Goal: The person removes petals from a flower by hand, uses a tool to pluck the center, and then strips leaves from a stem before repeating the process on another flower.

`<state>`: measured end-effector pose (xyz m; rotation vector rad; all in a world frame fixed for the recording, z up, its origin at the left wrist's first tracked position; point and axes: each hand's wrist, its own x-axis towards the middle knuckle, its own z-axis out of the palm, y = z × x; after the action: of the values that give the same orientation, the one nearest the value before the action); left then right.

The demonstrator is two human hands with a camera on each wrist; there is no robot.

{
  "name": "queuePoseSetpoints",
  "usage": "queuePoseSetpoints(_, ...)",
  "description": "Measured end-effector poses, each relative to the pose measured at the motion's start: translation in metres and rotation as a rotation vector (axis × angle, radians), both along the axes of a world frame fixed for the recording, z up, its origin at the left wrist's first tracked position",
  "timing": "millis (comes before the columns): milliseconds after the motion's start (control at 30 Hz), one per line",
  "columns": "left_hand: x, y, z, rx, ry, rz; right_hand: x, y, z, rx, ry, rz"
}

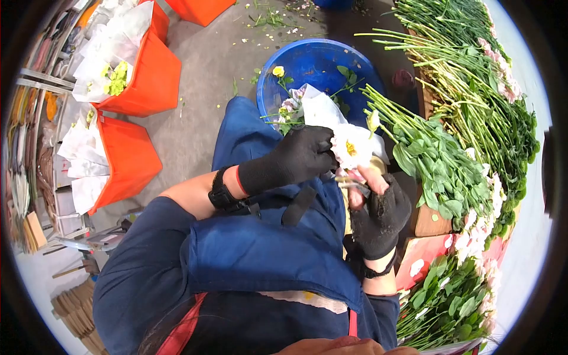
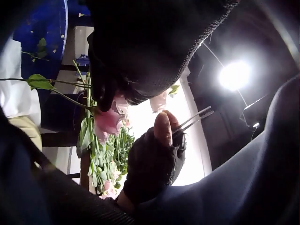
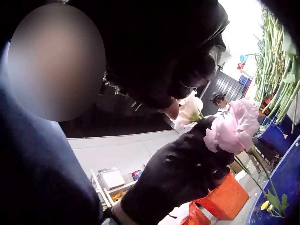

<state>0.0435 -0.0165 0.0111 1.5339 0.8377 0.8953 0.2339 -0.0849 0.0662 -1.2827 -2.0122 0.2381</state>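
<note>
My left hand (image 1: 288,158), in a black glove, holds flower stems just below the blooms. A white-pink ruffled bloom with a yellow centre (image 1: 351,148) faces up beside its fingers. In the right wrist view, a pink bloom (image 3: 236,129) and a paler bloom (image 3: 189,111) stand by that hand. My right hand (image 1: 381,216), gloved with bare thumb and fingertip showing, is close to the flower's near side. It grips metal tweezers (image 2: 194,121), whose two thin prongs stick out past the thumb. A pale petal (image 2: 158,102) shows by the right thumb.
A blue tub (image 1: 278,65) with cut flowers and white paper stands ahead. Bunches of long-stemmed flowers (image 1: 461,106) lie along the right side. Orange bins (image 1: 151,77) line the left, near shelving. Plant scraps (image 1: 269,18) litter the floor.
</note>
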Motion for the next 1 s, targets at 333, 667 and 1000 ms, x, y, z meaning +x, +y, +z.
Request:
queuePoseSetpoints(333, 0.004, 0.018, 0.026, 0.290, 0.175, 0.073, 0.003, 0.040, -0.006, -0.342, 0.639, -0.235)
queuePoseSetpoints(667, 0.011, 0.031, 0.058, -0.365, -0.016, -0.016, 0.002, 0.061, 0.017, -0.592, 0.960, -0.167)
queuePoseSetpoints(1000, 0.014, 0.029, 0.064, -0.414, -0.118, -0.027, 0.011, 0.062, 0.015, -0.599, 0.991, -0.196)
